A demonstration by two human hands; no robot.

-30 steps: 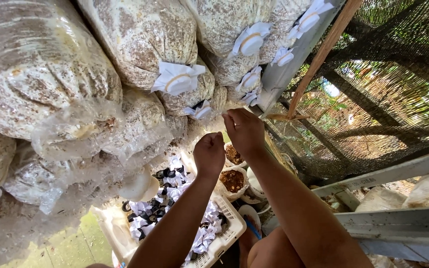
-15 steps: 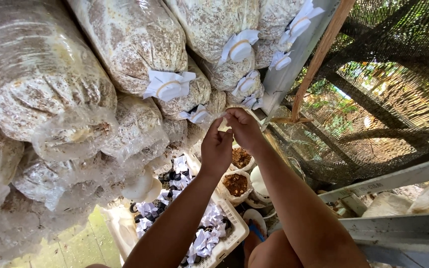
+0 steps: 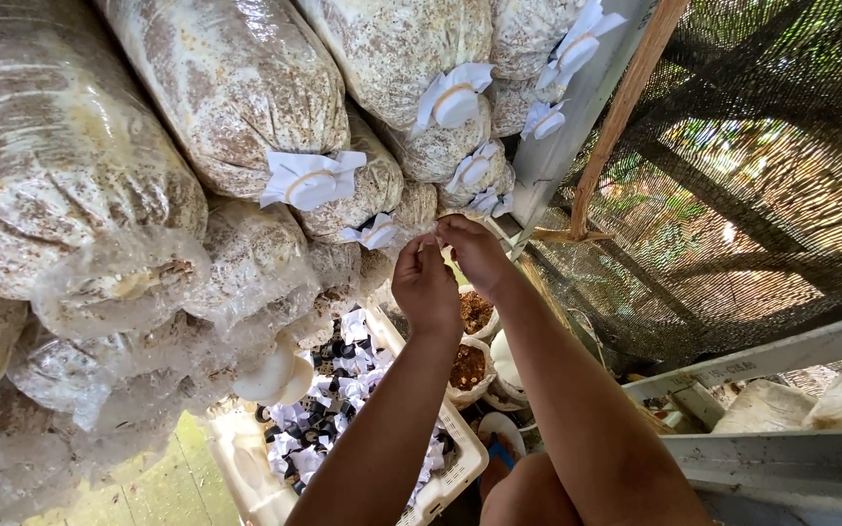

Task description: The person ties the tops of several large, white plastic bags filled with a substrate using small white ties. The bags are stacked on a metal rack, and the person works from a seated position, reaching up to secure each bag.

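Closest to me, my two bare arms reach away from me, side by side. Under them sits a white basket [image 3: 455, 477] full of small white paper bits and black rings. Beside it are little tubs [image 3: 470, 368] with brown stuff in them. My left hand [image 3: 424, 285] is curled, its fingers bent in close. I cannot tell if it holds anything. My right hand [image 3: 478, 251] is just beside it, and the two hands touch. Its fingertips [image 3: 445, 230] are pinched together right at the mouth of a low bag [image 3: 419, 206]. The pinch looks tight, but what it grips is too small for me to see. That bag lies between the fingers and the big pile. A white paper cap [image 3: 370, 234] is just to the left of my fingertips, near but not touching. Farther off, more fat clear bags [image 3: 236, 88] of pale crumbly stuff lie stacked on their sides. Many have white caps [image 3: 309, 179] on their ends. To the right is a gray metal post [image 3: 577, 107], then a wooden stick [image 3: 626, 107]. Behind those hangs dark netting [image 3: 762, 175], with green leaves showing through.
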